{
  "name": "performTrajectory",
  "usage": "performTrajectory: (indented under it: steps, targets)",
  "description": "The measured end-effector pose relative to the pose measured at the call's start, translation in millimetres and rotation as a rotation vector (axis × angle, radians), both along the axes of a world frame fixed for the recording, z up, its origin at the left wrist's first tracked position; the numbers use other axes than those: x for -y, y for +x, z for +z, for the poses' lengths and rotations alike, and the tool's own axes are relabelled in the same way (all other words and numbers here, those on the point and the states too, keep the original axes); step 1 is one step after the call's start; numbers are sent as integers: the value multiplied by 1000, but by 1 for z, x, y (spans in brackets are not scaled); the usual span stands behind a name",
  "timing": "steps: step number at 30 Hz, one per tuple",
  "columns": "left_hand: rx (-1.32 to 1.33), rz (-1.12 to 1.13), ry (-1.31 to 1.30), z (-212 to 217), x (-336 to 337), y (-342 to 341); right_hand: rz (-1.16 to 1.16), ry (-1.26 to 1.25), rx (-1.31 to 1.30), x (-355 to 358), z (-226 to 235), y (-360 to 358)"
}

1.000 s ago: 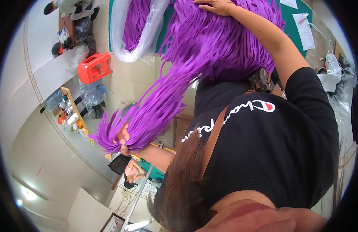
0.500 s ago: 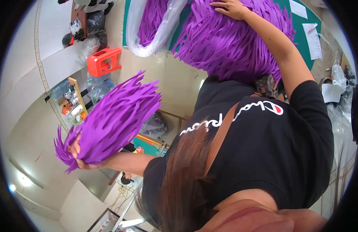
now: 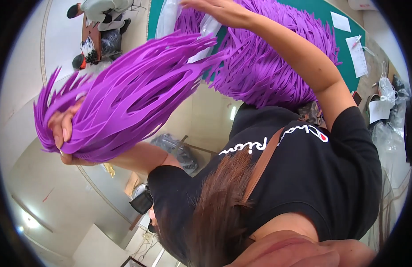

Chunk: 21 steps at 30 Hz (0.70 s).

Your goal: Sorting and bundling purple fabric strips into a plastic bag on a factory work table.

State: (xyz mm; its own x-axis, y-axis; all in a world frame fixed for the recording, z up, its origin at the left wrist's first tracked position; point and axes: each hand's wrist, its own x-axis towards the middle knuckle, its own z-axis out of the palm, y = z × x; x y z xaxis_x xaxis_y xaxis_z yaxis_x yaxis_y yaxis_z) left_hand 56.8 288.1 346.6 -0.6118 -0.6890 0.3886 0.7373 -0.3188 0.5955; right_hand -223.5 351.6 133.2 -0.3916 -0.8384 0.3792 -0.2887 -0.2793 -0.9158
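Purple strips (image 3: 130, 98) clamped in the left hand (image 3: 62, 127) had neared the heap (image 3: 255, 71), which the straight-fingered right hand (image 3: 221, 11) apparently no longer steadied.

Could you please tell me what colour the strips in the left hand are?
The strips in the left hand are purple, best seen in the head view.

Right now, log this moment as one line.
left hand: gripping purple strip bundle | right hand: open, fingers extended | purple strip pile: on green table
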Motion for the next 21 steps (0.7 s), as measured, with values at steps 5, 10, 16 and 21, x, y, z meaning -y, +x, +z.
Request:
performTrajectory:
  steps: [5, 10, 16, 21]
  targets:
    - [-239, -127, 266, 9, -2, -61, 831, 592, 304, 40, 38, 7]
    - [-52, -146, -71, 10, 46, -129, 1150, 546, 1004, 86, -142, 17]
    - [54, -228, 267, -17, 109, -96, 1662, 530, 1163, 2, -45, 45]
    - [95, -85, 169, -59, 126, -69, 1660, 607, 1383, -20, -59, 17]
